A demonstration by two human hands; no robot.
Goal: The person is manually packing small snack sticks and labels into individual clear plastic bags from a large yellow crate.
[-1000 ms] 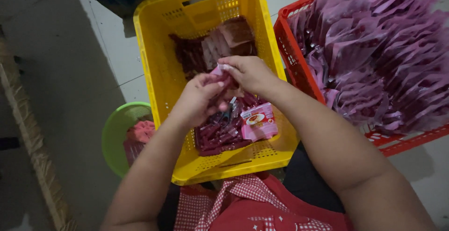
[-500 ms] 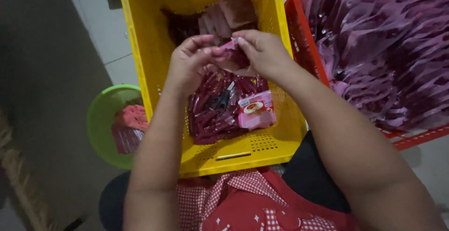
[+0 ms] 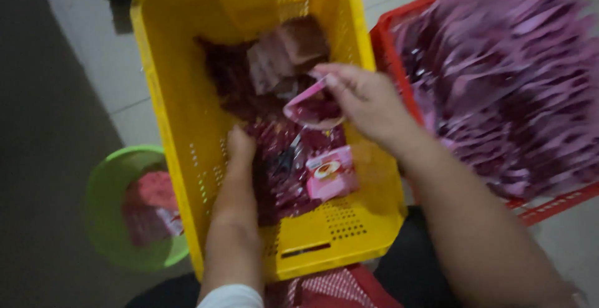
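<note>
Both hands have come apart since a moment ago, when they worked together over 1 pouch above the crate. Now the left hand [image 3: 240, 149] has dropped into the yellow crate [image 3: 165, 127] and reaches down among the dark red sausage sticks [image 3: 281, 171]; its fingers are buried in the pile, so I cannot tell whether they are spread or closed on anything. The right hand [image 3: 365, 99] stays raised over the middle of the crate, thumb and fingertips pinching the rim of a small pink pouch [image 3: 312, 105], whose mouth gapes open toward the near side with something dark red already inside. That split suggests 1 hand fetching while the other holds the pouch ready. A printed pink packet [image 3: 331, 177] lies on the sticks near the right wall. Right of the crate, a red crate [image 3: 390, 65] brims with pink pouches [image 3: 499, 83]; at near left sits a green basket [image 3: 103, 208].
</note>
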